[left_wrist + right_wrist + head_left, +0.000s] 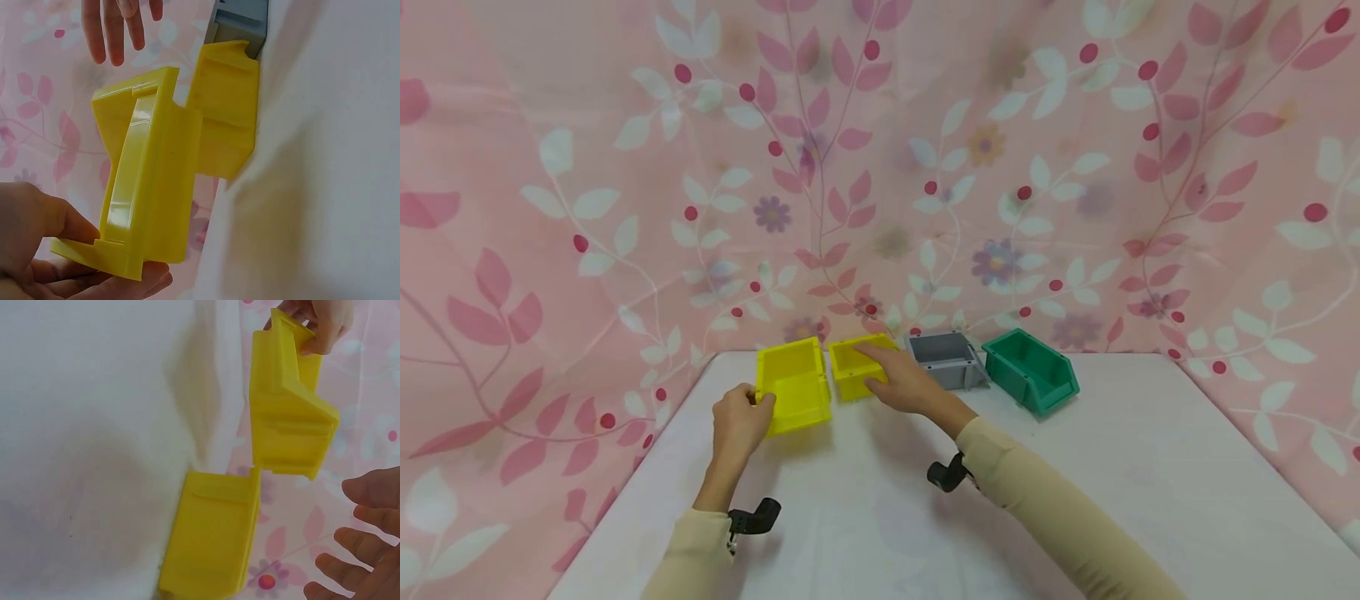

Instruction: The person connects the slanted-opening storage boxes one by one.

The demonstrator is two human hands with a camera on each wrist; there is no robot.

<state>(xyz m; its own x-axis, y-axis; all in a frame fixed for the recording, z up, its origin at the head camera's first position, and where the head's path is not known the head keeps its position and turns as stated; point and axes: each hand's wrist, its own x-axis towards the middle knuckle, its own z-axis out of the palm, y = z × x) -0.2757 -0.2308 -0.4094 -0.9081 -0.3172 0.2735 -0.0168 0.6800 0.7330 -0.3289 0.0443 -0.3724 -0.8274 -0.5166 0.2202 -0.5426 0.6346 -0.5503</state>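
My left hand grips a yellow bin by its left wall, thumb inside and fingers outside. That bin is lifted and tilted, its shadow falling on the table below. Just right of it, a second yellow bin stands on the table. Over this second bin reaches my right hand, partly covering it in the head view. In the right wrist view the fingers of that hand are spread and relaxed, holding nothing. The left wrist view shows the held yellow bin in front of the standing one.
Right of the yellow bins, a grey bin and a green bin stand along the back of the white table. A pink floral cloth hangs directly behind them.
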